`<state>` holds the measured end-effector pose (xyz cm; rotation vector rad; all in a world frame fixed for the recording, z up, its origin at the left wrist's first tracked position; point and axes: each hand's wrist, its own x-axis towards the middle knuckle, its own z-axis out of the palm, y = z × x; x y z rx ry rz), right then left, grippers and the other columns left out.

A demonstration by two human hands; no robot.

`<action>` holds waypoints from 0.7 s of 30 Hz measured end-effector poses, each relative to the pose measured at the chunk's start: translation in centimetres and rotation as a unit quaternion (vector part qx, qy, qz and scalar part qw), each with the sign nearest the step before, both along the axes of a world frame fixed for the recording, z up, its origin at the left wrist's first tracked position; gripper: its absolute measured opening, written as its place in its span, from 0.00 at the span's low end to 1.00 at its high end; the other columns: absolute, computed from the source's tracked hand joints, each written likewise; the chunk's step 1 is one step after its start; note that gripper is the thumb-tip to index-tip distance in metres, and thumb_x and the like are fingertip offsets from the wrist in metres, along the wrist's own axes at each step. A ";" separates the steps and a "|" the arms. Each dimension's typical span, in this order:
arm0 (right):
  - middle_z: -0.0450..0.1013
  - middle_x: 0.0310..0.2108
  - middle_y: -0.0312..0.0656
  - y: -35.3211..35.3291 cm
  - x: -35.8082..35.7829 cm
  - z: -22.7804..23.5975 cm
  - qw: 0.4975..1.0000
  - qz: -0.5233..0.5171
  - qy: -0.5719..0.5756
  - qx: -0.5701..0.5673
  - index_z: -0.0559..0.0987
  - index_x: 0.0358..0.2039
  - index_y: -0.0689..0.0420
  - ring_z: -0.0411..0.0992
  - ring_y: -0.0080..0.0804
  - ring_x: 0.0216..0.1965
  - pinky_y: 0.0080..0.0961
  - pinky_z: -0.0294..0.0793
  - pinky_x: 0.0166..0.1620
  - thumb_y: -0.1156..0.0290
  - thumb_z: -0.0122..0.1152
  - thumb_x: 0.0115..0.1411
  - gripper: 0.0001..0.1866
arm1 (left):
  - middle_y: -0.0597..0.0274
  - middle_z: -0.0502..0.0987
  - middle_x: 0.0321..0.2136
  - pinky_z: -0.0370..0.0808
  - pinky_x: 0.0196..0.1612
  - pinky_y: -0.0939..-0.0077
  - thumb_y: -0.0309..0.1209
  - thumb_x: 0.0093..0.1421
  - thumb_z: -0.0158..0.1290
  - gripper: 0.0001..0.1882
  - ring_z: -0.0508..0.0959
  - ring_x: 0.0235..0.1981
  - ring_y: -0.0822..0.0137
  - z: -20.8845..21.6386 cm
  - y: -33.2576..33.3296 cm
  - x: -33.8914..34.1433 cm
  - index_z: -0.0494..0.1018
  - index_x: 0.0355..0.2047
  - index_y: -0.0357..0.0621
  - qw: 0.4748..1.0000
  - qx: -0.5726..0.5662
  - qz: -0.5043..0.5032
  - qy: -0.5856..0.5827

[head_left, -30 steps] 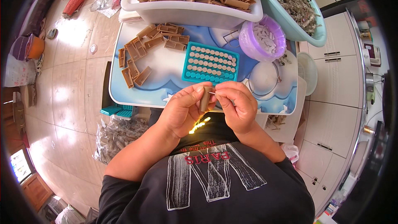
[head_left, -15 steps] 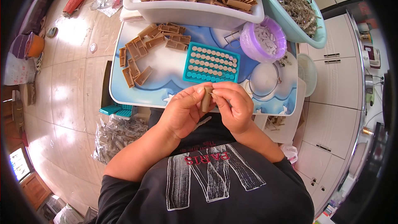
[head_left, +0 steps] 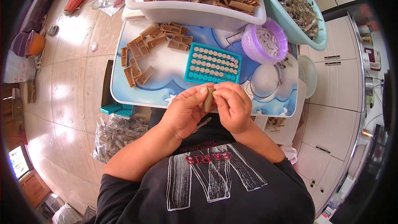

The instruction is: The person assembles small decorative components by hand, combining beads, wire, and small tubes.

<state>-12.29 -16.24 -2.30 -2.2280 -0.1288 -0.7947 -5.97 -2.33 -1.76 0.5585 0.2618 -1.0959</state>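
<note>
Since a second ago the right hand (head_left: 233,107) closes in against the left hand (head_left: 185,111). Both pinch one small brown part (head_left: 208,98) between their fingertips, just below the teal tray (head_left: 212,64) on the blue table (head_left: 166,84).

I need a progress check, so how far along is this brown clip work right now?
Done, it seems: a row of brown clips lies on the small table. In hand: the left hand and right hand hold one brown clip. Left: the white tub looks full of brown pieces.
</note>
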 end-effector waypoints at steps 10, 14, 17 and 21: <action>0.73 0.31 0.44 -0.2 -0.5 0.3 1.000 -0.005 0.015 -0.017 0.75 0.29 0.62 0.73 0.40 0.31 0.28 0.74 0.32 0.81 0.62 0.48 0.07 | 0.69 0.72 0.27 0.71 0.46 0.77 0.33 0.63 0.47 0.15 0.73 0.32 0.75 -0.5 0.1 -0.3 0.69 0.46 0.36 1.000 -0.010 -0.004 -0.015; 0.73 0.36 0.42 -0.4 -0.9 0.6 0.975 0.024 0.110 0.191 0.76 0.34 0.61 0.72 0.34 0.38 0.27 0.72 0.40 0.79 0.62 0.50 0.09 | 0.65 0.75 0.31 0.73 0.47 0.76 0.33 0.64 0.47 0.15 0.76 0.36 0.72 -0.2 0.3 -0.3 0.69 0.46 0.36 0.999 0.028 -0.030 0.000; 0.71 0.41 0.41 -1.7 -2.2 0.8 0.931 0.090 0.165 0.313 0.75 0.40 0.60 0.69 0.27 0.43 0.24 0.68 0.44 0.78 0.62 0.52 0.13 | 0.62 0.76 0.33 0.74 0.45 0.76 0.34 0.64 0.47 0.15 0.77 0.37 0.70 0.0 0.6 -0.4 0.69 0.44 0.35 0.995 0.026 -0.096 -0.025; 0.70 0.40 0.40 -3.6 -4.0 0.8 0.897 0.156 0.166 0.380 0.75 0.40 0.62 0.68 0.27 0.39 0.21 0.67 0.43 0.76 0.65 0.51 0.15 | 0.60 0.77 0.31 0.74 0.42 0.76 0.35 0.63 0.48 0.13 0.78 0.35 0.67 0.3 0.7 0.0 0.72 0.39 0.36 0.955 0.129 -0.094 -0.250</action>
